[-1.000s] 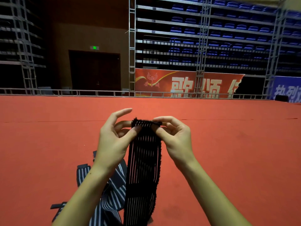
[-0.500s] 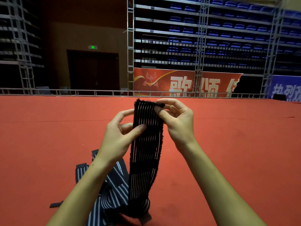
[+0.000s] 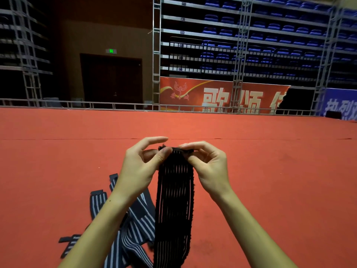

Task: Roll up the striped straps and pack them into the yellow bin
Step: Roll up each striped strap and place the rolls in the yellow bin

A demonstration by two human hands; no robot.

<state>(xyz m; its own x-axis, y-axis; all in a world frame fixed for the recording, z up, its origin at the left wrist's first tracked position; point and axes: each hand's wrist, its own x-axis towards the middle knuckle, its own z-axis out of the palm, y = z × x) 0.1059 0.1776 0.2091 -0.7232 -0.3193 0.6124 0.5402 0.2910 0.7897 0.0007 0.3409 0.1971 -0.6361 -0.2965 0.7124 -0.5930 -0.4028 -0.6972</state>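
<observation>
A black strap with thin pale stripes (image 3: 174,202) hangs straight down in front of me, its lower end leaving the frame at the bottom. My left hand (image 3: 140,169) pinches its top left corner between thumb and fingers, with the index finger stretched out above. My right hand (image 3: 209,165) pinches the top right corner, where the end of the strap is folded over. A pile of dark straps with white stripes (image 3: 131,229) lies on the red floor below my left forearm. No yellow bin is in view.
Red carpet (image 3: 270,171) covers the floor all around. A low metal rail (image 3: 116,105) marks its far edge. Behind it stand truss towers, a red banner (image 3: 222,95), a dark door and rows of blue seats.
Both hands have come back down with the strap's top end from the higher position half a second ago. The left thumb has moved up to the top edge.
</observation>
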